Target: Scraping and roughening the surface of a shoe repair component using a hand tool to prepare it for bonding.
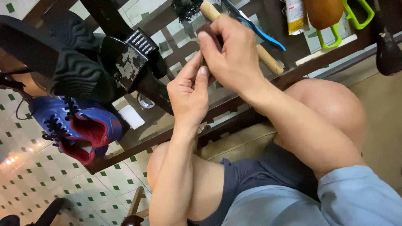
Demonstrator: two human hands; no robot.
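Note:
My left hand (188,94) and my right hand (230,56) meet above a glass-topped table (155,129). Both pinch a small dark object (207,35) between their fingertips; most of it is hidden by the fingers. Just behind the hands lies a wooden-handled brush (264,54) with black bristles. A black sandal with a studded strap (134,58) lies to the left of my hands.
A pair of blue shoes with red lining (75,125) lies at the table's left end beside a small white block (131,116). A blue-handled tool (259,29), a yellow tube (295,14) and green-handled scissors (351,19) lie at the far side. My bare knees sit below, over green-and-white floor tiles.

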